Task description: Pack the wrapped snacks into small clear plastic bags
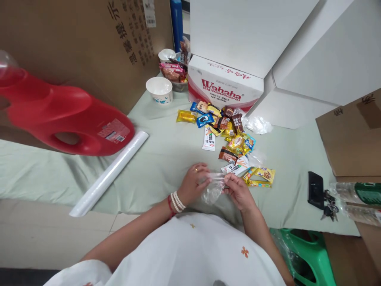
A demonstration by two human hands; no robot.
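My left hand (195, 183) and my right hand (238, 191) both pinch a small clear plastic bag (212, 190) between them, just above the pale green cloth (154, 167). The bag hangs limp and crumpled, and I cannot tell whether anything is inside. My left wrist wears beaded bracelets and a ring shows on one finger. Right behind my hands lies a scatter of wrapped snacks (229, 135): yellow, blue, brown and white packets. A yellow cookie packet (262, 176) lies closest to my right hand.
A big red jug (68, 119) lies at the left beside a white plastic roll (111, 171). A Wahaha carton (223, 85), paper cups (160, 89) and cardboard boxes stand behind. A phone (315, 190), keys and water bottles (357, 198) rest at right; a green stool (309, 254) is lower right.
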